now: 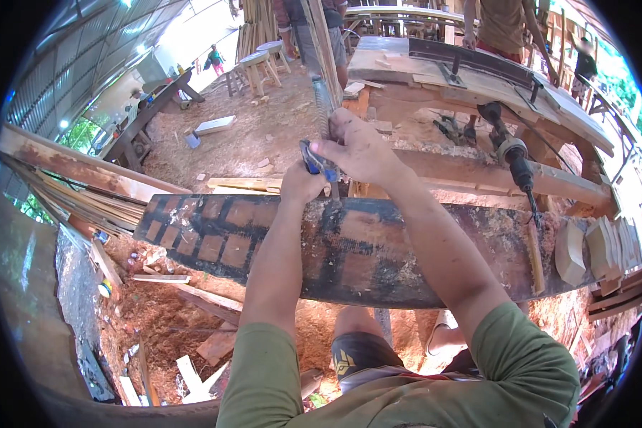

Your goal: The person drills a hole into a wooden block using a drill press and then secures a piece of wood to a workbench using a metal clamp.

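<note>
My left hand is closed round a blue-and-black handle-like piece above the far edge of a dark, worn plank. Just beyond it, my right hand is closed too, its thumb against the blue part and its curled fingers beside a ribbed grey bar. That bar rises behind my hands, close to an upright wooden strip; whether they touch I cannot tell. Below the blue piece a narrow stem reaches toward the plank. My fingers hide how these parts join, so the tool's kind is unclear.
On the right, a power drill points its bit at the plank, near a wood strip and several pale blocks. A workbench stands beyond, with people near it. Stools, sawdust and offcuts occupy the floor.
</note>
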Tool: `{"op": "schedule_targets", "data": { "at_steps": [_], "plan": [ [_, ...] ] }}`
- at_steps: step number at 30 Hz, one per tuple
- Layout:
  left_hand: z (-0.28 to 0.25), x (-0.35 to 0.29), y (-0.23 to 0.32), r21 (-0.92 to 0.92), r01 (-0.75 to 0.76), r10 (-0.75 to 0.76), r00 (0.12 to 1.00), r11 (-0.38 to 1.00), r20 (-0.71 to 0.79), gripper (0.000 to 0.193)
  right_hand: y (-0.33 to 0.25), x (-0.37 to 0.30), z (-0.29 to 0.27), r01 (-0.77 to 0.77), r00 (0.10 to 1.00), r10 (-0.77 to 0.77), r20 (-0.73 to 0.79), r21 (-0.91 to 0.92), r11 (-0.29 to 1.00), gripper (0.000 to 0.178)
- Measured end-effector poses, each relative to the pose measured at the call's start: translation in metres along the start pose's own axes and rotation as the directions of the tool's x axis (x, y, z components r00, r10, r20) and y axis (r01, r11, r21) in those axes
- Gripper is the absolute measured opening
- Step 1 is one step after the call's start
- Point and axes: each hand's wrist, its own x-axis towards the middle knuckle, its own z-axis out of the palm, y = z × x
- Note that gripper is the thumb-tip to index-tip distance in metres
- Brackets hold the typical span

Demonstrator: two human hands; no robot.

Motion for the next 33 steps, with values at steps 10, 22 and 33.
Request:
{"op": "schedule_targets", "data": {
  "at_steps": [10, 22, 33],
  "plan": [
    [-0.005, -0.001, -0.013, 0.036, -0.02, 0.02, 1.0, 0.999, 0.014, 0.055, -0.038, -0.006, 0.003, -0.205, 0.971, 0.229, 0.069, -0.254, 0.945, 0.015],
    [0.001, 0.005, -0.009, 0.041, -0.069, 0.068, 0.997, 0.997, 0.036, 0.063, -0.016, -0.001, 0.004, -0.16, 0.987, 0.157, -0.026, -0.172, 0.972, 0.027],
    [0.0, 0.003, -0.013, 0.054, 0.041, -0.039, 0.999, 0.998, -0.029, 0.053, -0.047, -0.006, -0.004, -0.092, 0.991, 0.113, 0.071, -0.245, 0.965, 0.02]
  ]
}}
